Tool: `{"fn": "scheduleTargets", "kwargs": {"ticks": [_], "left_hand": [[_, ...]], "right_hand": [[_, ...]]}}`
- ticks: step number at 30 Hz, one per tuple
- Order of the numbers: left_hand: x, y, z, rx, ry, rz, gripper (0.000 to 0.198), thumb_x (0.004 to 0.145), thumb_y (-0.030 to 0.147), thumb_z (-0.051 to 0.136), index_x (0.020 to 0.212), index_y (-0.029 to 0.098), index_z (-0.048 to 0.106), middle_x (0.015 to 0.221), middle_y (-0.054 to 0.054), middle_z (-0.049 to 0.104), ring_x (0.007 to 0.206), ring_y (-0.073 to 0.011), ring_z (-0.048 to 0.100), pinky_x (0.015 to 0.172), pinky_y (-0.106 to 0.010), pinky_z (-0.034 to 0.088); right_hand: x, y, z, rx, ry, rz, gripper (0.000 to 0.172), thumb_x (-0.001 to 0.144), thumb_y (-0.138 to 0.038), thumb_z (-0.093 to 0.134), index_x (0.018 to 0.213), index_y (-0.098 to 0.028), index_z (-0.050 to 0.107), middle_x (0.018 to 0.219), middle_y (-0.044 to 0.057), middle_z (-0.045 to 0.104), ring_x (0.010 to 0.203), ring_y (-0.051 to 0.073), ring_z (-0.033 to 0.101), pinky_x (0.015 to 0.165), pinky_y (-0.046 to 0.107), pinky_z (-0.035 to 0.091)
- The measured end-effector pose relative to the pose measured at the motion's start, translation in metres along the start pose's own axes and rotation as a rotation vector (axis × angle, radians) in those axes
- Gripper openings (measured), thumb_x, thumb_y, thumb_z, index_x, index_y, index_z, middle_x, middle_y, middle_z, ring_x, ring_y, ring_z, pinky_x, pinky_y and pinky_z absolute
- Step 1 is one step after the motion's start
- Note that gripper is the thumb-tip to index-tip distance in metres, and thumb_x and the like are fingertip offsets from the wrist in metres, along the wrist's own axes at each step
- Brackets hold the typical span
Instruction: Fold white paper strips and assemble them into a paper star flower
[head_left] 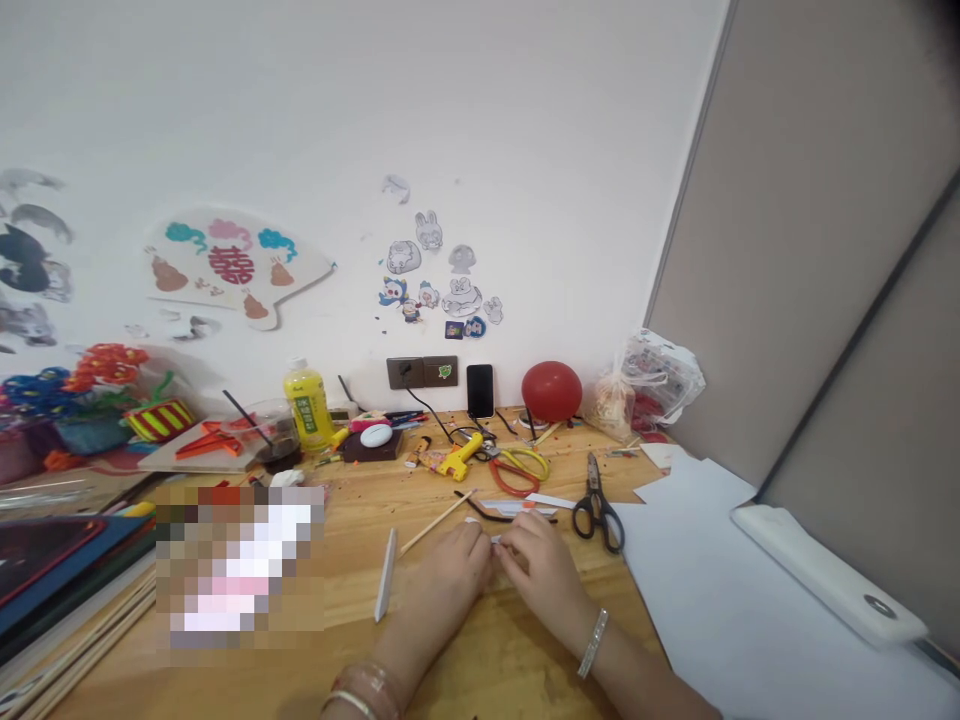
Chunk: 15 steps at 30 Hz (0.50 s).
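A small piece of white paper [496, 539], mostly hidden by fingers, is pinched between my two hands above the wooden table [517, 650]. My left hand [456, 562] has its fingers curled inward around one end of it. At the other end, my right hand [534, 555] is closed, thumb against fingers. A folded white paper strip [385, 575] lies left of my left hand. Beyond it rests a thin wooden stick [437, 523]. Just past my hands are white paper scraps [517, 507], and black-handled scissors [598, 510] lie to the right.
Large white sheets [720, 590] cover the right side, with a long white device [825, 575] on them. At the back stand a yellow glue gun [459, 460], red-and-yellow scissors [517, 472], a red balloon [552, 391], a phone [480, 390], a drink bottle [308, 408] and a cup of dark liquid [279, 450].
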<state>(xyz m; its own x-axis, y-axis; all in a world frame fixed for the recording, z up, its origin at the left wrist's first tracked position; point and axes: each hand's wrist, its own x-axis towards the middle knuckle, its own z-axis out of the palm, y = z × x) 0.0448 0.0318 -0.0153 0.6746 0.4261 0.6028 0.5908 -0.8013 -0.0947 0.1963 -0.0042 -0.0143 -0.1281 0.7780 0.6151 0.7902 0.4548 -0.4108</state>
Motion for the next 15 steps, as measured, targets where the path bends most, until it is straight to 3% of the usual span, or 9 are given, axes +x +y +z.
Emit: {"fn": "scheduleTargets", "kwargs": {"ticks": [3, 7, 15], "left_hand": [[-0.0018, -0.0012, 0.0042, -0.015, -0.018, -0.017, 0.019, 0.081, 0.005, 0.039, 0.071, 0.017, 0.05, 0.068, -0.002, 0.052, 0.061, -0.0159, 0.05, 0.055, -0.025, 0.041], [-0.002, 0.0, 0.0062, -0.049, -0.051, -0.061, 0.021, 0.081, 0.005, 0.036, 0.071, 0.016, 0.05, 0.069, -0.003, 0.053, 0.063, -0.0157, 0.051, 0.057, -0.026, 0.043], [0.0029, 0.0049, 0.0039, -0.349, -0.01, -0.251, 0.02, 0.082, 0.01, 0.035, 0.073, 0.017, 0.052, 0.071, -0.003, 0.056, 0.065, -0.0149, 0.055, 0.061, -0.026, 0.047]], "right_hand": [[-0.0001, -0.0008, 0.0048, -0.002, 0.018, 0.024, 0.019, 0.081, -0.013, 0.049, 0.063, -0.018, 0.051, 0.068, 0.001, 0.051, 0.068, 0.015, 0.046, 0.059, 0.026, 0.035], [-0.0013, 0.0006, 0.006, -0.076, 0.027, -0.052, 0.023, 0.081, -0.012, 0.047, 0.059, -0.018, 0.049, 0.065, 0.001, 0.05, 0.066, 0.015, 0.044, 0.059, 0.026, 0.034], [-0.0028, -0.0007, 0.0023, -0.215, 0.01, -0.216, 0.032, 0.088, -0.016, 0.036, 0.061, -0.018, 0.053, 0.065, 0.004, 0.051, 0.065, 0.017, 0.044, 0.055, 0.029, 0.034]]}}
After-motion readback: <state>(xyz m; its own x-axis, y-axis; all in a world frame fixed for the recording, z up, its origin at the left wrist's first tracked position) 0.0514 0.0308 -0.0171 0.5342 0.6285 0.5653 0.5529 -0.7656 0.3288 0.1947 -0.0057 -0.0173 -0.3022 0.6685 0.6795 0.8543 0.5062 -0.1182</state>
